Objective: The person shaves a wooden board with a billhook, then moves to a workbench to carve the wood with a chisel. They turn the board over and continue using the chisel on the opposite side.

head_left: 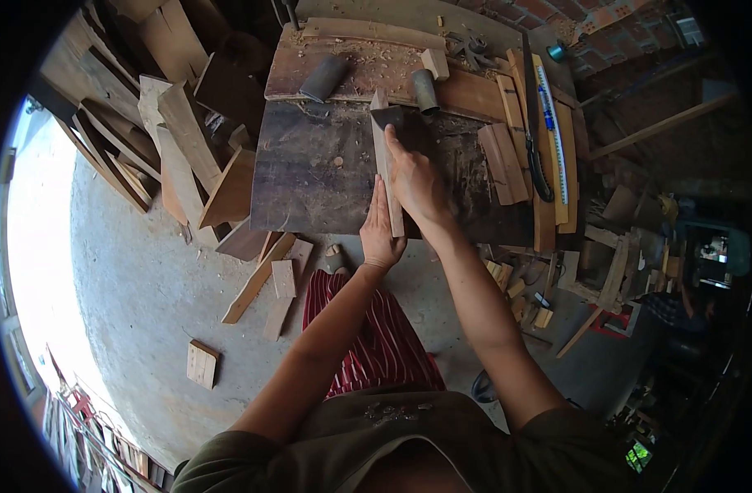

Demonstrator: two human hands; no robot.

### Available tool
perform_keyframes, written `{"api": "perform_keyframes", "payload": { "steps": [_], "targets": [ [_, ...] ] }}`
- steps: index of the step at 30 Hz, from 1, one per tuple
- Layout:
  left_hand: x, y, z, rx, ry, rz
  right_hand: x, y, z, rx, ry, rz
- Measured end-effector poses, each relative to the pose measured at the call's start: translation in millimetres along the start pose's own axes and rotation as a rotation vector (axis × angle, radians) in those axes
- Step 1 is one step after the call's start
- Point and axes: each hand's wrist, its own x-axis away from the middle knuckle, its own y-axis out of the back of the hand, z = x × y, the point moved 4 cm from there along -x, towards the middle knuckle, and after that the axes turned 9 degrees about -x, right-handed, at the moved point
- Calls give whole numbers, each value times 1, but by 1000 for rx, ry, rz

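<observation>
A long, narrow wooden strip (383, 160) lies lengthwise on the dark workbench (302, 177), its near end by the front edge. My left hand (380, 234) holds it near that end, fingers straight along its left side. Across the far part sits a dark flat piece (387, 117); I cannot make out whether it is sandpaper. My right hand (417, 181) is on this piece, index finger stretched out on top and the other fingers curled, partly hidden. Beyond are a grey cylinder (425, 90), a dark block (325, 78) and a small wooden block (434, 63).
On the bench's right side lie a handsaw (539, 168), a white ruler (552, 131) and wooden pieces (504, 164). Shavings cover the back boards. Planks (187, 140) lean at the left; offcuts (202, 364) lie on the floor.
</observation>
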Motion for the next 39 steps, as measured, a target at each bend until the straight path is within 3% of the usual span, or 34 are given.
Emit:
{"api": "perform_keyframes", "payload": {
  "steps": [5, 12, 18, 22, 27, 30, 32, 35, 39],
  "targets": [
    [0, 2, -1, 28, 39, 31, 47, 0, -1, 89, -48, 58],
    [4, -2, 3, 35, 63, 56, -16, 1, 3, 66, -23, 17],
    [4, 1, 0, 32, 55, 36, 10, 3, 4, 47, -24, 63],
    [0, -1, 2, 68, 73, 69, -45, -2, -1, 19, -49, 19],
    [1, 2, 0, 6, 5, -7, 26, -5, -5, 132, 17, -10],
    [1, 0, 1, 8, 35, 25, -6, 6, 1, -17, -22, 40],
    [1, -2, -4, 5, 40, 38, -42, 0, -10, -65, 28, -47],
    [1, -3, 4, -48, 2, 5, -18, 0, -10, -89, 13, -26],
    [1, 0, 2, 8, 14, -3, 108, 4, -5, -68, -50, 58]
  ]
}}
